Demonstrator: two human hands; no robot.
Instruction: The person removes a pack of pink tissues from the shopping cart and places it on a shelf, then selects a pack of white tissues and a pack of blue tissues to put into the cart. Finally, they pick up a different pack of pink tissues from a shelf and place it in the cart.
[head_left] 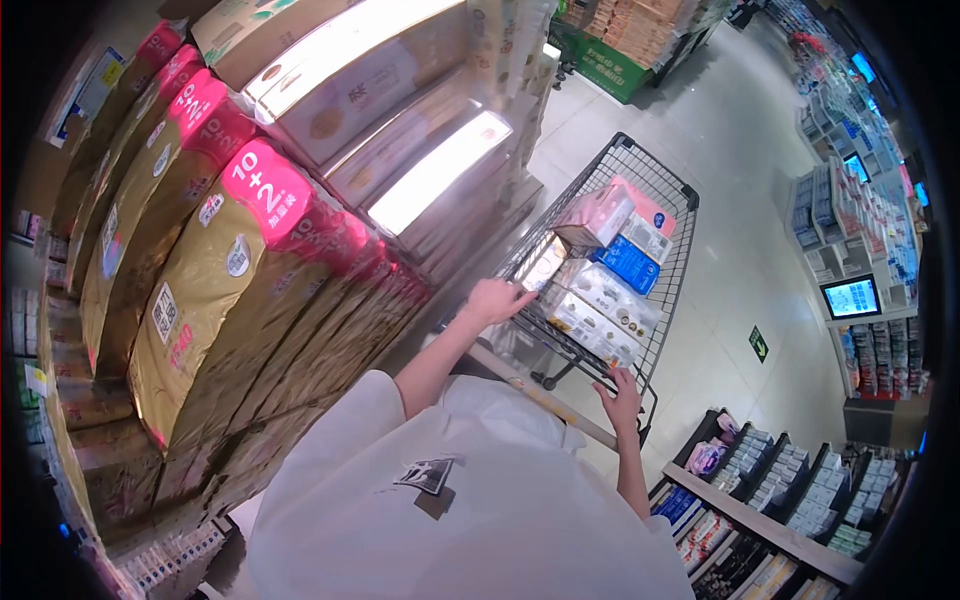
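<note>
A black wire shopping cart point(683, 262) stands in front of me, its pale handle bar point(540, 392) close to my body. My left hand point(493, 303) is closed over the cart's left rear corner, thumb and index finger pointing inward. At the right rear, my right hand point(621, 400) has its fingers bent around the rim. Inside the cart lie a white multi-pack of paper rolls point(600, 318), a blue pack point(629, 265), a pink-and-white pack point(598, 213), and a white-and-gold pack point(545, 262) beside my left hand.
Tall stacks of gold packs point(215, 310) with pink tops line the left, beside large cartons point(365, 90). Low shelves point(770, 530) of small packs stand at the lower right. Shelves with a screen point(850, 297) run along the right. A green-based pallet display point(605, 68) stands ahead.
</note>
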